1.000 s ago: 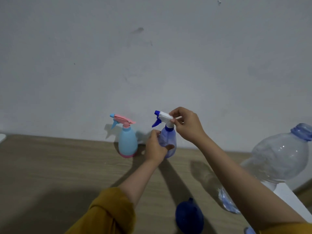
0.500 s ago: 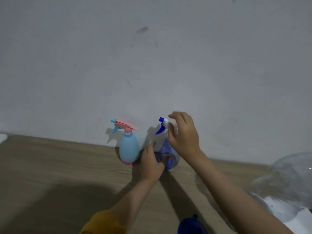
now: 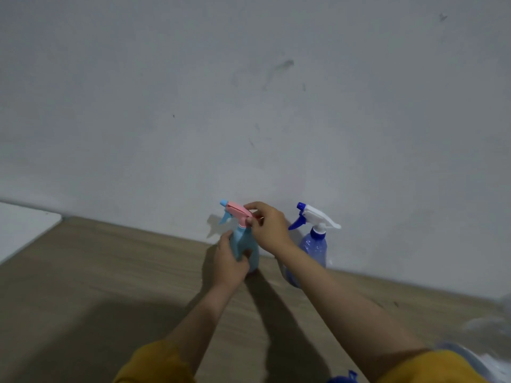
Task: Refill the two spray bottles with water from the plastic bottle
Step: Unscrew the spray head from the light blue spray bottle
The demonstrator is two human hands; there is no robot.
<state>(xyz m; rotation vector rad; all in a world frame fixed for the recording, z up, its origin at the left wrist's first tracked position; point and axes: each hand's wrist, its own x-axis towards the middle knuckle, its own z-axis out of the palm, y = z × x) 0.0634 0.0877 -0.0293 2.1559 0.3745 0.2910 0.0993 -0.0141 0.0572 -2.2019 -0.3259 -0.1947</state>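
A light blue spray bottle (image 3: 253, 257) with a pink trigger head (image 3: 236, 210) stands on the wooden table by the wall. My left hand (image 3: 229, 262) grips its body. My right hand (image 3: 269, 228) pinches the pink head at its neck. To the right, a translucent dark blue spray bottle (image 3: 315, 246) with a white and blue head stands free, partly behind my right forearm. The clear plastic bottle (image 3: 486, 327) shows only as a blurred edge at the far right.
The wooden table (image 3: 110, 272) runs along a grey wall. A white board (image 3: 22, 228) lies at the far left. A dark blue object (image 3: 343, 378) peeks in at the bottom edge, between my yellow sleeves.
Both hands left the dark blue spray bottle, which now stands alone, and moved left onto the light blue one. The view shifted left, so the plastic bottle is mostly out of frame.
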